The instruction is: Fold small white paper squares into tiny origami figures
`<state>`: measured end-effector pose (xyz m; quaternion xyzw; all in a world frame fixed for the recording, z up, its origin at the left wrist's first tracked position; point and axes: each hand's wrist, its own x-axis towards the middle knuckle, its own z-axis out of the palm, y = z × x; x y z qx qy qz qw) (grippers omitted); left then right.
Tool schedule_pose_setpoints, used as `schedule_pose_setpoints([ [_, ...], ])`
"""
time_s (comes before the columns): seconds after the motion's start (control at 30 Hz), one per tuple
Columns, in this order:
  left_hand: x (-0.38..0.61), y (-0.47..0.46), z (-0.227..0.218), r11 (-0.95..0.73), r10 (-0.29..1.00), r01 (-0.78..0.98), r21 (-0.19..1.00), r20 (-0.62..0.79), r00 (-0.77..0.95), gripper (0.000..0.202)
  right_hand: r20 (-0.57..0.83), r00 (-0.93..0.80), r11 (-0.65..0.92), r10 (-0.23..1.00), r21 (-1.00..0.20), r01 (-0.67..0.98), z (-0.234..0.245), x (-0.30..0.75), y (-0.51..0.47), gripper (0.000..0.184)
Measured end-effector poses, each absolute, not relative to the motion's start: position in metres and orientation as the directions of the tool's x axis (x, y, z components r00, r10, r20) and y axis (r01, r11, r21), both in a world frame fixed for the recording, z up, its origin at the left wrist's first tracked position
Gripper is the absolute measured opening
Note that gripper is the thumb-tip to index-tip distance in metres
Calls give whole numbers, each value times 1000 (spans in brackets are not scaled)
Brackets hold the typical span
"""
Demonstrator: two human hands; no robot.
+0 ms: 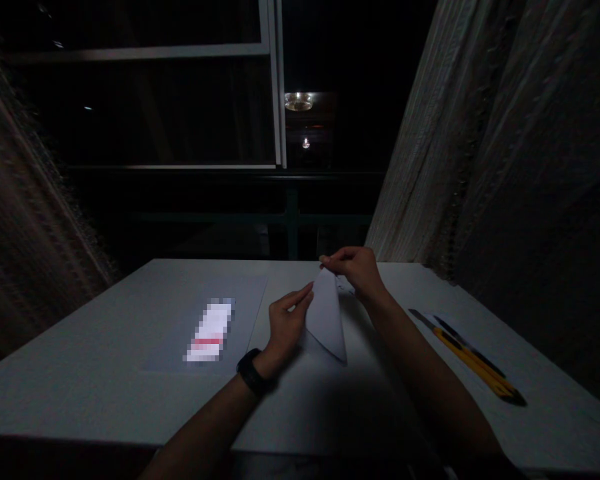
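Observation:
A folded piece of white paper, narrow at the top and wider below, is held up over the table between my two hands. My left hand, with a dark band on its wrist, pinches the paper's left edge. At the paper's top tip, the thumb and fingers of my right hand are closed together. Some dark marks show just behind the paper, under my right hand; I cannot make out what they are.
A white table spans the front. On its left, a pixelated bright rectangle lies on a paper sheet. To the right lie a yellow utility knife and a dark pen. Curtains hang at both sides of a dark window.

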<state>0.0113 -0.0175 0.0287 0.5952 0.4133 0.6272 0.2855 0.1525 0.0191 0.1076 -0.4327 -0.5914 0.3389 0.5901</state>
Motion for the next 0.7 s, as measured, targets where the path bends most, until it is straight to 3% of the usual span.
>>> schedule_pose_setpoints([
  [0.27,10,-20,29,-484,861,98,870,493,-124,24,338,103,334,935,-941,55,112,152,16,20],
  [0.7,11,-25,33,-502,845,134,855,517,-135,23,375,135,374,917,-927,34,111,152,17,28],
])
